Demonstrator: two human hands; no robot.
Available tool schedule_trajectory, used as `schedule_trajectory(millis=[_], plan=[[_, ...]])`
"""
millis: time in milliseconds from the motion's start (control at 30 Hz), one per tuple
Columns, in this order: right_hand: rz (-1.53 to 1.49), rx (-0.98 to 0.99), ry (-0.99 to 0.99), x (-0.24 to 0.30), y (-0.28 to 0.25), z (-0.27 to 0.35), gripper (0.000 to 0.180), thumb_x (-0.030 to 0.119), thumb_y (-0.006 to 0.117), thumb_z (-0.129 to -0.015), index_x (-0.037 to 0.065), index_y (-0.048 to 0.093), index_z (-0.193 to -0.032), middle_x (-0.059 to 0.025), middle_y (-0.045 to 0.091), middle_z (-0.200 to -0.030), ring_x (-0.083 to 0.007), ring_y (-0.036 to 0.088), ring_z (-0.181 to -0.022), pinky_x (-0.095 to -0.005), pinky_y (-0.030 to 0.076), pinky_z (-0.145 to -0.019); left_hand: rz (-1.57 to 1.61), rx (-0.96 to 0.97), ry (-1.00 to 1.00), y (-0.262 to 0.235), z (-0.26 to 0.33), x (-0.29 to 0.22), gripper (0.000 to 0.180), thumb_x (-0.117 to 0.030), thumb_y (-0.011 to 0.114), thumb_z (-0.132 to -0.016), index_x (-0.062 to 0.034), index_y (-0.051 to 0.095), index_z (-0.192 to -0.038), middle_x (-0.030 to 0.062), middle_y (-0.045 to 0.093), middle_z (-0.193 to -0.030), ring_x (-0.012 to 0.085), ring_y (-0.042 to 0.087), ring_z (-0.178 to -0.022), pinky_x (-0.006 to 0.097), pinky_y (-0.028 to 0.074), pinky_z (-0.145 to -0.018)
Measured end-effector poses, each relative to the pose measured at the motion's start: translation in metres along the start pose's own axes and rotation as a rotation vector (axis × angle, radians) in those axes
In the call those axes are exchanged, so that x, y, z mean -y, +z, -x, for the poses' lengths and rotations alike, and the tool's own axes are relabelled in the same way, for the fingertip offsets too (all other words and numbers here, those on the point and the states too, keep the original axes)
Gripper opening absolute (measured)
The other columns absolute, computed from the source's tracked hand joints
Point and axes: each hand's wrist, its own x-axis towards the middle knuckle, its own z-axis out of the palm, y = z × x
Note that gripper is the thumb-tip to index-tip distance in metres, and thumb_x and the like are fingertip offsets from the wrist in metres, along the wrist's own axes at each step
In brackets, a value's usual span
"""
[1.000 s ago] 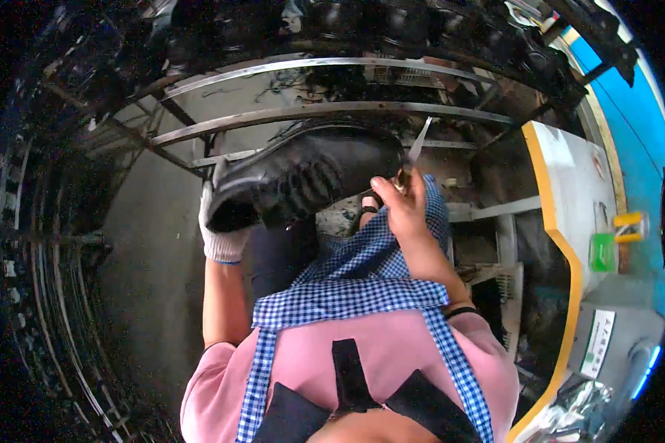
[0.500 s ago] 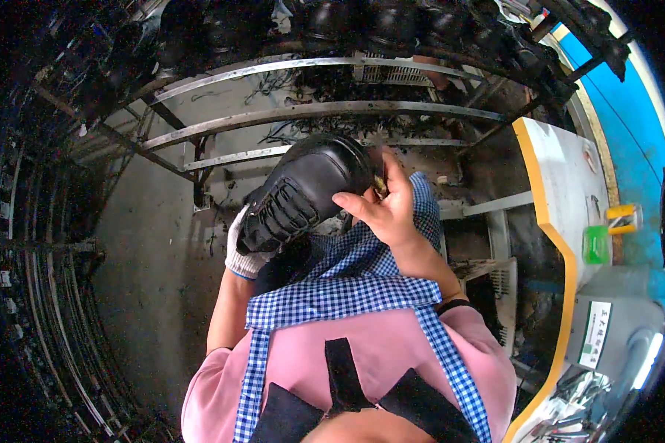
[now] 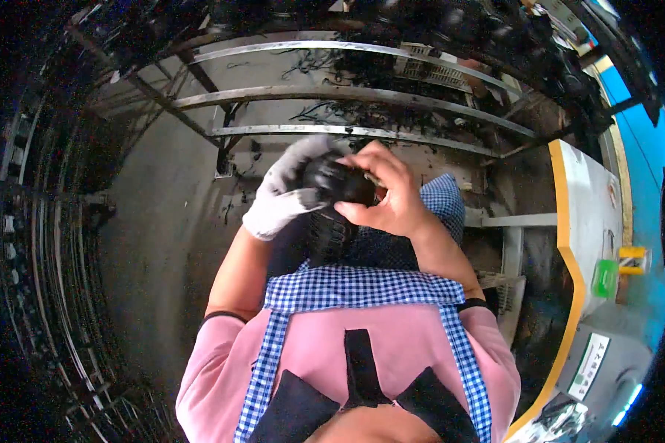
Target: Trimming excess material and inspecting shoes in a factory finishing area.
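A black lace-up shoe (image 3: pixel 340 183) is held above my lap, its toe end up and its lacing running down toward my apron; motion blurs part of it. My left hand (image 3: pixel 284 188), in a white knit glove, wraps round one side of the shoe. Bare, my right hand (image 3: pixel 388 193) grips the other side, with the thumb at the near side and the fingers curled over the top. Whether anything small lies between the right fingers and the shoe is hidden.
Ahead stands a metal rack (image 3: pixel 347 92) with dark shoes along its top and black scraps on the floor beneath. On the right is a white, yellow-edged worktable (image 3: pixel 587 192), bearing a green container (image 3: pixel 605 279) and a grey machine (image 3: pixel 606 354). More racking (image 3: pixel 41 280) lines the left.
The shoe has tipped, so less of its upper shows. My left hand has moved up from its lower end to its side. My right hand has closed round the toe end.
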Motion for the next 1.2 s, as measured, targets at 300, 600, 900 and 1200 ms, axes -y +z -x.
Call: schedule_trajectory(millis=[300,600,900,1200], plan=[[0.205,0.054,-0.035,0.021,-0.040,0.011,0.034,0.002,0.064,-0.075,0.011,0.064,-0.107,-0.0047,0.050,-0.071,-0.0150,0.049,-0.057,-0.0260,0.038,-0.049,-0.176,-0.080,0.070,0.017,0.002,-0.001,0.067,-0.032,0.077,-0.065,-0.0006,0.052,-0.118,0.0096,0.058,-0.109,0.0186,0.054,-0.101,0.031,0.041,-0.091],[0.476,0.148,-0.025,0.041,-0.052,0.009,0.039,0.002,0.065,-0.069,0.019,0.067,-0.104,-0.0052,0.050,-0.070,-0.0188,0.050,-0.052,-0.0305,0.040,-0.046,-0.228,-0.086,0.074,0.022,-0.002,0.001,0.064,-0.032,0.077,-0.064,0.0004,0.054,-0.114,0.0094,0.060,-0.103,0.0177,0.057,-0.095,0.030,0.044,-0.087],[0.509,0.179,-0.045,0.039,-0.055,0.010,0.044,-0.001,0.064,-0.067,0.021,0.067,-0.105,-0.0046,0.049,-0.071,-0.0186,0.051,-0.052,-0.0301,0.041,-0.045,-0.251,-0.093,0.047,0.020,0.000,0.004,0.060,-0.029,0.077,-0.065,0.0009,0.055,-0.112,0.0085,0.061,-0.101,0.0160,0.057,-0.091,0.029,0.045,-0.085],[0.534,0.198,-0.030,0.039,-0.068,0.013,0.044,-0.001,0.065,-0.065,0.022,0.067,-0.103,-0.0044,0.050,-0.070,-0.0183,0.050,-0.051,-0.0295,0.041,-0.045,-0.261,-0.086,0.054,0.018,0.000,0.004,0.060,-0.029,0.077,-0.064,0.0008,0.055,-0.111,0.0089,0.061,-0.099,0.0163,0.058,-0.090,0.029,0.045,-0.083]])
